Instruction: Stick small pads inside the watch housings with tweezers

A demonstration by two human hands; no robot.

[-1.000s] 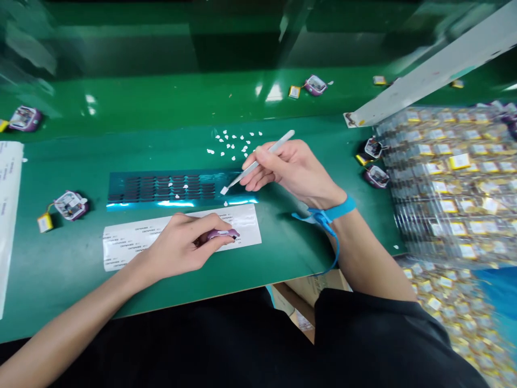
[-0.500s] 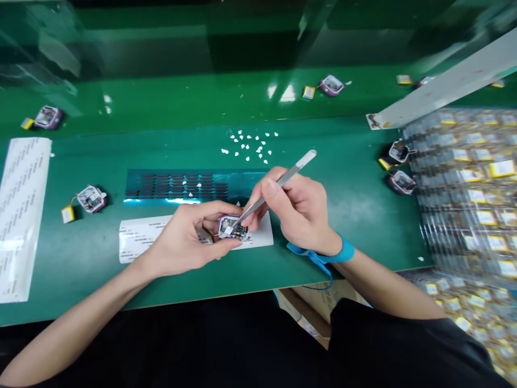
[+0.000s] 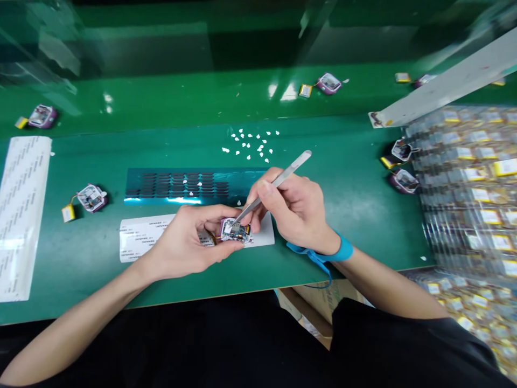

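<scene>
Between the thumb and fingers of my left hand [image 3: 191,237] sits a small purple device housing [image 3: 238,230], its open side up with a circuit board showing. My right hand [image 3: 293,207] is closed round metal tweezers [image 3: 285,175], slanting down to the left. Their tips are at the board's upper left part, by a small pale patch; I cannot tell whether they grip it. Below the hands lies a white printed sheet [image 3: 139,240]. Just behind is a blue film strip [image 3: 242,183] with rows of black pieces. Small white stickers [image 3: 249,144] are scattered farther back.
At left lie another open housing [image 3: 92,198] with its yellow battery [image 3: 68,213] and a long white sheet [image 3: 24,215]. Two housings [image 3: 404,181] sit at right beside stacked clear trays [image 3: 476,188] of batteries. A white metal bar [image 3: 440,81] slants above. More housings [image 3: 329,83] rest along the back.
The tweezers' tips have shifted slightly up and right on the board, and my right hand has moved a little left. The housings at the back have slid left.
</scene>
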